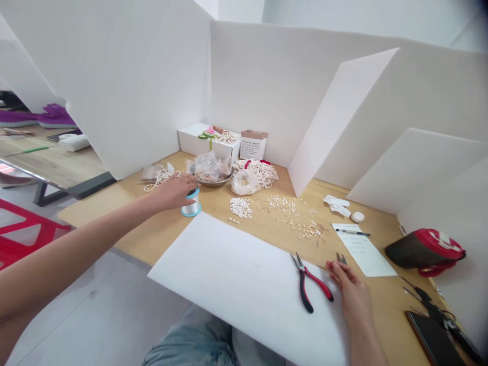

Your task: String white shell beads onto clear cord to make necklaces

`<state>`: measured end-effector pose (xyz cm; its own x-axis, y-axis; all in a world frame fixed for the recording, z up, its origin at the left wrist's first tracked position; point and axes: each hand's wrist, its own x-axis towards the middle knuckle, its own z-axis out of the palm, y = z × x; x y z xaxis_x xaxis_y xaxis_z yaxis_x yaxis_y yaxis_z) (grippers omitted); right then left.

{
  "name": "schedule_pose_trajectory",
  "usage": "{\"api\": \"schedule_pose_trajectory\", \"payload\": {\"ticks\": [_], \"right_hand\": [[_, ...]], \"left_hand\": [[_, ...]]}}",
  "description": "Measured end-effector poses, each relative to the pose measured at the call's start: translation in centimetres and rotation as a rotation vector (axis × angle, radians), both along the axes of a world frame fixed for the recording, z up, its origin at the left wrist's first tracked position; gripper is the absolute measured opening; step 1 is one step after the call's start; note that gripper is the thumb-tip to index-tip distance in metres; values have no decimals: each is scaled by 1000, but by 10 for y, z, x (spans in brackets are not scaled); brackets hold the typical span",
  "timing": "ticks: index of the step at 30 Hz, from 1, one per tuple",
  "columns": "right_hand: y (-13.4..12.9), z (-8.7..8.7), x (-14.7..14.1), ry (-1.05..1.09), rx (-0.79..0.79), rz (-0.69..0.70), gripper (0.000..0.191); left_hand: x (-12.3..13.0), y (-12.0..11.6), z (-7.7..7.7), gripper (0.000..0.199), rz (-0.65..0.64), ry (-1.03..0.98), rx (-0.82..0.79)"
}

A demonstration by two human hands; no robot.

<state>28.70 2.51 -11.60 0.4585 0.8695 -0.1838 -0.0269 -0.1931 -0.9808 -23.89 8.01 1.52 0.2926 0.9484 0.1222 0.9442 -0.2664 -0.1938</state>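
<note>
On the left of the table stands an upright spool of clear line (191, 207) with blue rims. My left hand (173, 192) is at its top, thumb on the near side and fingers reaching over the far side, gripping it. My right hand (353, 290) rests over the right edge of a white board (229, 264), its thumb and fingers pinched together. What they hold, if anything, I cannot make out. Grey metal tool tips (341, 258) show just behind those fingers. Pliers with red and black handles (307, 282) lie slightly spread on the board, left of my right hand.
White beads (241, 208) and small pale pieces (307, 230) lie scattered beyond the board. Behind are a metal bowl of bags (215, 181) and a white box (190, 139). At right are a paper with a pen (358, 249), a dark red-topped pouch (423, 249) and a phone (434, 338).
</note>
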Motion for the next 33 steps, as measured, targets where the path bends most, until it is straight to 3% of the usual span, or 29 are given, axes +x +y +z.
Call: {"api": "schedule_pose_trajectory", "payload": {"ticks": [3,6,13,19,29,33], "right_hand": [[0,1,0,-7,-21,6,39],[-1,3,0,-14,-27,13,40],[-2,7,-5,-58,-28,32,41],[-4,7,-7,-120,-29,90,43],[-4,9,-10,-226,-25,132,43],[-4,10,-11,-215,-36,125,45]], "left_hand": [[-19,5,5,47,23,-91,-168],[-19,8,5,45,16,-166,-210],[11,2,-5,39,179,-69,-53],[12,-1,-10,34,267,-60,55],[27,-5,-36,36,277,-56,194],[31,-5,-38,41,304,-19,262]]}}
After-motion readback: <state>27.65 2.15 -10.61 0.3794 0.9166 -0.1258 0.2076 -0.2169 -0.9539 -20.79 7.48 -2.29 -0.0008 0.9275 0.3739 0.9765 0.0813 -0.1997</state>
